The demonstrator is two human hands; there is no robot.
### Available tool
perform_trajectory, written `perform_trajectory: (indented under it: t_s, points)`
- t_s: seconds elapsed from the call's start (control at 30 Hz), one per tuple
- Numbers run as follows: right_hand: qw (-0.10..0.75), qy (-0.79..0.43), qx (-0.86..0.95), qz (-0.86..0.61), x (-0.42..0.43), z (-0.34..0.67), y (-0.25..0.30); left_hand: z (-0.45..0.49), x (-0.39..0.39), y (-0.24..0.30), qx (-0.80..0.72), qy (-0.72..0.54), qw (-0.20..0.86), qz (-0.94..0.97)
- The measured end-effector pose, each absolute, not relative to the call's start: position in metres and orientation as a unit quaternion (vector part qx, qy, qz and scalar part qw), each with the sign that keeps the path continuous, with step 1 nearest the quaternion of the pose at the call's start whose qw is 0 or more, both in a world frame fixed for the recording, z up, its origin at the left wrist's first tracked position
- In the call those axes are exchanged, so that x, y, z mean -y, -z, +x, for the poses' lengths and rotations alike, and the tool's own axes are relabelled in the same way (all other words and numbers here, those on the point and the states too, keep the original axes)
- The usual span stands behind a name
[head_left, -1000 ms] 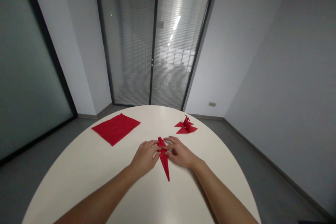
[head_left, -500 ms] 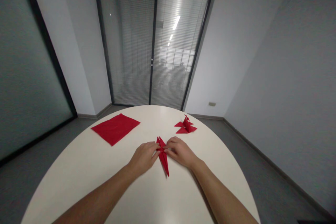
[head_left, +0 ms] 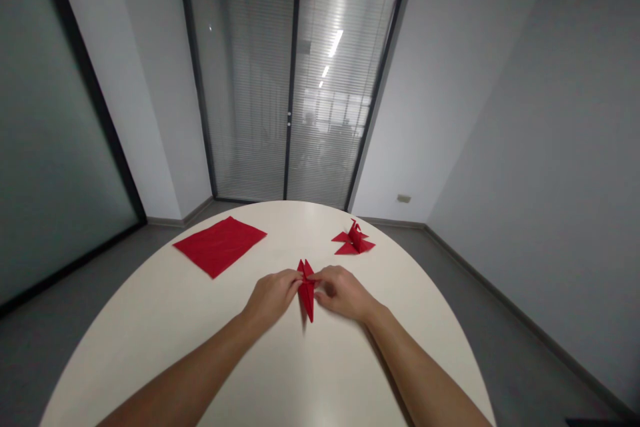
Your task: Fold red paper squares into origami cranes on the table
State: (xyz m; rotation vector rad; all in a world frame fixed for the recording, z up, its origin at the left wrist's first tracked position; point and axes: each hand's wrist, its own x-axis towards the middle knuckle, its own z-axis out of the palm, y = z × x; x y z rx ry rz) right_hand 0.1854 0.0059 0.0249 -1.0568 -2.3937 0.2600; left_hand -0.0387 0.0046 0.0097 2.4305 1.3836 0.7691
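Observation:
A red piece of folded paper point(head_left: 307, 299), long and narrow with two points at its far end, is between my hands. My left hand point(head_left: 274, 292) pinches its left edge near the middle. From the other side, my right hand point(head_left: 344, 292) grips it with fingers closed, the index finger lying across the paper. The near tip appears raised off the table, with a shadow beneath it. My fingers partly hide the middle folds.
The round white table point(head_left: 280, 373) bears a flat red paper sheet point(head_left: 220, 247) at the far left. A folded red paper crane point(head_left: 355, 240) stands at the far right. Behind the table is a glass door point(head_left: 290, 80) with blinds.
The near tip of the folded paper has lifted and swung slightly left, so it looks shorter. My right index finger has moved onto the paper's middle.

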Motion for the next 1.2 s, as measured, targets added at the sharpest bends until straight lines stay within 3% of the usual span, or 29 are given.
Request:
perform_trajectory:
  t_s: [0.17, 0.3, 0.53, 0.8, 0.97, 1.1, 1.2]
  points:
    - [0.28, -0.082, 0.87, -0.399, -0.008, 0.183, -0.024, -0.038, -0.002, -0.012, -0.463, -0.297, 0.144, 0.823]
    - [0.348, -0.093, 0.842, -0.401, -0.009, 0.182, -0.025, -0.037, 0.004, -0.018, -0.424, -0.354, 0.143, 0.821]
    - [0.427, -0.18, 0.789, -0.404, -0.003, 0.176, -0.037, -0.035, 0.005, -0.019, -0.372, -0.446, 0.103, 0.808]
    - [0.449, -0.397, 0.69, -0.406, -0.004, 0.167, -0.036, -0.029, 0.002, -0.026, -0.43, -0.499, 0.328, 0.677]
    - [0.415, -0.489, 0.651, -0.406, -0.013, 0.174, -0.022, -0.028, -0.008, -0.015, -0.434, -0.469, 0.429, 0.638]
    - [0.384, -0.473, 0.668, -0.427, -0.018, 0.179, -0.007, -0.03, -0.008, -0.008, -0.453, -0.417, 0.426, 0.663]
    - [0.369, -0.397, 0.723, -0.429, -0.021, 0.181, -0.001, -0.034, -0.004, -0.011, -0.49, -0.36, 0.33, 0.723]
